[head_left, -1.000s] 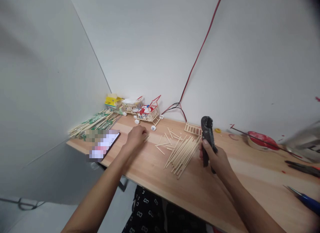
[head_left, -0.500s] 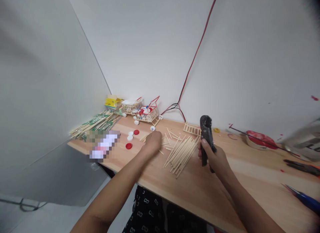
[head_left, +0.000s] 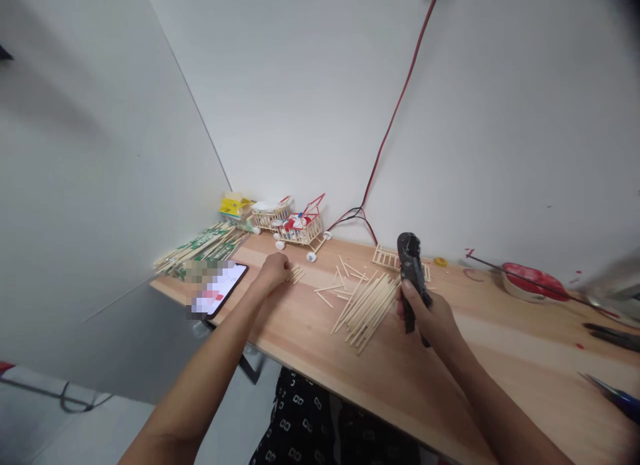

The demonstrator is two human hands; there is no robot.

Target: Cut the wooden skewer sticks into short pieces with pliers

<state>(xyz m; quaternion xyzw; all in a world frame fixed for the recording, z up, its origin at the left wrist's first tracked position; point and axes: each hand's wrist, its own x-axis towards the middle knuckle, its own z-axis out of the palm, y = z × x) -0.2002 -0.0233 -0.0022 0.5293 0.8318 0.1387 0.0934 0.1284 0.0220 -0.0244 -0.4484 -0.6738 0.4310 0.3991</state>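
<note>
My left hand is low over the left part of the wooden table, fingers curled closed. Its fingertips are beside a small cluster of short sticks; whatever they hold is hidden. Gripped upright in my right hand are black pliers, which look like wire strippers. Just left of the pliers lies a pile of long thin wooden sticks. A few cut pieces are scattered behind it. A ladder-like stick frame lies partly behind the pliers.
Two stick-built carts with bottle-cap wheels stand by the wall. Bagged sticks and a phone are at the left. On the right are a red-filled dish, dark-handled pliers and a blue-handled tool.
My left hand has moved left, from the scattered short pieces to the spot where red and white caps showed; they are now hidden. My right hand keeps holding the pliers. The view has shifted slightly.
</note>
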